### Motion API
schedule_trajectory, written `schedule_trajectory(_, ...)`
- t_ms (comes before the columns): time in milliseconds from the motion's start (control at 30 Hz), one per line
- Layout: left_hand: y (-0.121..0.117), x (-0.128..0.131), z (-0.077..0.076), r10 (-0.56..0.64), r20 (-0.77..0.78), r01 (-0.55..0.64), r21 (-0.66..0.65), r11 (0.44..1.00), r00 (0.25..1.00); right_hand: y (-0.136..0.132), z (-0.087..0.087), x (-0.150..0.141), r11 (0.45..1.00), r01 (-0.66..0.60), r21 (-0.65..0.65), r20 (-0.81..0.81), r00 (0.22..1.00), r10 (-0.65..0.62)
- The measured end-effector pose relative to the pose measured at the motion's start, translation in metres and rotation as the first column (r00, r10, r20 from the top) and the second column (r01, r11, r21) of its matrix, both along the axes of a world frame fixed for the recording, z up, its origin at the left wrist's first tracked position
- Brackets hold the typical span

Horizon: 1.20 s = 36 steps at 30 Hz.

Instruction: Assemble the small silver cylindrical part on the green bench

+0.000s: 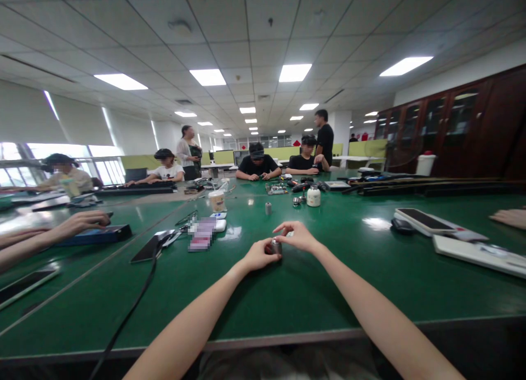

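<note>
Close in front of me, a small silver metal cylinder (276, 248) stands upright on the green table. My left hand (259, 255) is closed round it, thumb and fingers on its side. Over its top bends my right hand (299, 236), fingertips pinched together at the upper end; whatever is between them is too small to make out. Something whitish shows under the right palm, mostly hidden. Farther off, a second small metal cylinder (268, 208) stands by itself on the table.
Left of my hands lie a pink-and-white packet (202, 234), a dark phone (144, 248) and a black cable (142, 303). A cup (217, 201) and a white jar (313, 197) stand beyond. White devices (479, 254) lie right. A co-worker's hand (88, 221) reaches in at left.
</note>
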State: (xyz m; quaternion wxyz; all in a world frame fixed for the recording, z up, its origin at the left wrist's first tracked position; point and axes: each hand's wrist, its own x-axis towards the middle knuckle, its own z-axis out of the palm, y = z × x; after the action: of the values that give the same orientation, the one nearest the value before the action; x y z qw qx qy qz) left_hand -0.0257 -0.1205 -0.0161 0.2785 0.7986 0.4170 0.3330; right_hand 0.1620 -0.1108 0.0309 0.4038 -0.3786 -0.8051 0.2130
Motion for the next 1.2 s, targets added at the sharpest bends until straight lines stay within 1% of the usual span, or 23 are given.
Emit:
schedule_trajectory(100,0.0008,-0.0004,-0.0012,-0.005,0.006,0.005,0.001,1.0,1.0,0.0004,0.0012,-0.0007,1.0,0.031,0.007,-0.012,0.999,-0.031)
schedule_trajectory(200,0.0011,-0.0006,-0.0014,-0.015,0.007,0.015,0.016,1.0,1.0,-0.0012,0.002,-0.0024,0.999,-0.041,-0.009,-0.059,0.997,0.041)
schedule_trajectory(300,0.0003,-0.0002,0.0001,-0.012,-0.001,0.012,0.019,1.0,1.0,-0.0036,0.002,-0.0036,0.992,-0.122,-0.014,-0.066,0.99,0.121)
schedule_trajectory(433,-0.0016,0.0006,0.0028,0.015,-0.029,-0.014,0.022,1.0,0.999,-0.0053,0.0017,-0.0035,0.984,-0.171,-0.056,-0.057,0.984,0.168)
schedule_trajectory(500,-0.0019,0.0008,0.003,0.005,-0.031,-0.005,0.023,1.0,0.999,-0.0051,0.0018,-0.0029,0.986,-0.155,-0.057,-0.054,0.987,0.152)
schedule_trajectory(633,-0.0011,0.0006,0.0014,0.004,-0.021,-0.004,0.019,1.0,1.0,-0.0032,0.0024,-0.0014,0.998,-0.052,-0.034,-0.02,0.998,0.051)
schedule_trajectory(700,-0.0008,0.0005,0.0007,0.007,-0.011,-0.007,0.015,1.0,1.0,-0.0022,0.0024,-0.001,0.999,-0.022,-0.027,-0.019,1.0,0.021)
schedule_trajectory(800,-0.0012,0.0005,0.0009,0.005,-0.002,-0.005,0.014,1.0,1.0,-0.0012,0.0024,-0.0009,0.999,-0.033,-0.033,-0.051,0.998,0.031)
schedule_trajectory(933,-0.0026,0.0007,0.002,0.01,-0.003,-0.009,0.013,1.0,1.0,0.0007,0.0031,-0.0008,0.995,-0.063,-0.073,-0.116,0.992,0.054)
schedule_trajectory(1100,-0.0042,0.001,0.0035,0.005,0.002,-0.005,0.008,1.0,1.0,0.0044,0.0025,0.0009,0.998,-0.061,-0.018,-0.138,0.989,0.058)
schedule_trajectory(1200,-0.0046,0.001,0.0044,0.006,-0.004,-0.006,0.005,1.0,1.0,0.0044,0.0019,0.0016,0.997,-0.072,-0.014,-0.126,0.99,0.07)
